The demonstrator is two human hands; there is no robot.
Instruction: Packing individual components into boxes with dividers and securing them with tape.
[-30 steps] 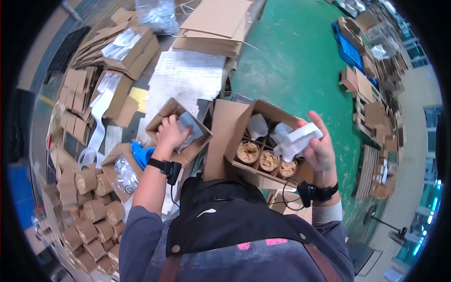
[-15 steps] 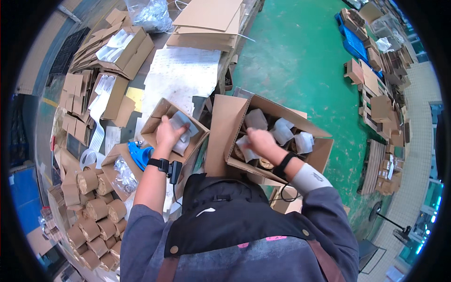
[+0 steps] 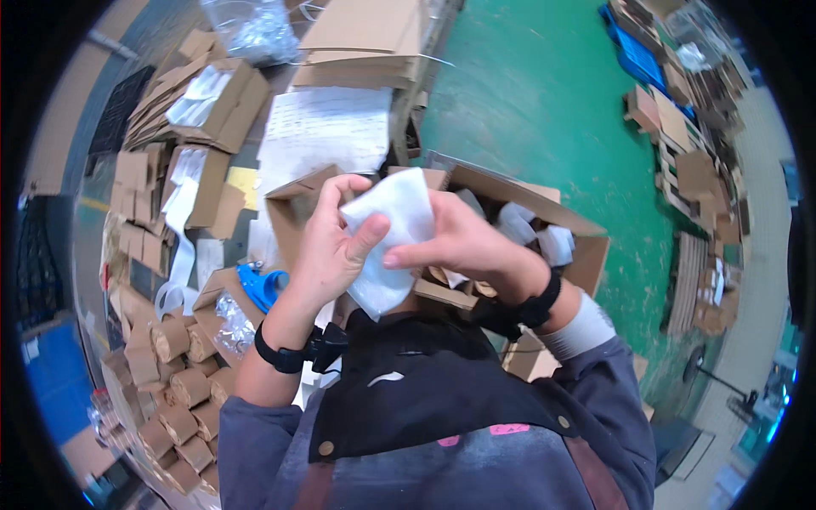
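A white, soft-looking foam pouch point(image 3: 395, 225) is held up in front of my chest. My left hand point(image 3: 331, 242) grips its left side, thumb on the near face. On the other side my right hand point(image 3: 472, 242) pinches it between thumb and fingers. Whether anything is inside the pouch, I cannot tell. Below the hands, to the right, stands an open carton point(image 3: 586, 268) with several white-wrapped pieces point(image 3: 555, 245) in it, partly hidden by my right hand. A smaller open carton point(image 3: 285, 217) sits behind my left hand.
A blue tape dispenser point(image 3: 262, 285) lies left, beside a carton with clear plastic point(image 3: 232, 323). Brown paper rolls point(image 3: 178, 421) are piled lower left. Farther up are boxes of white sleeves point(image 3: 200, 93), written paper sheets point(image 3: 323, 132) and stacked cardboard point(image 3: 361, 34). Green floor point(image 3: 518, 93) lies beyond.
My left hand has come up out of the small carton with the white pouch. The right hand has left the larger carton and moved left onto the pouch.
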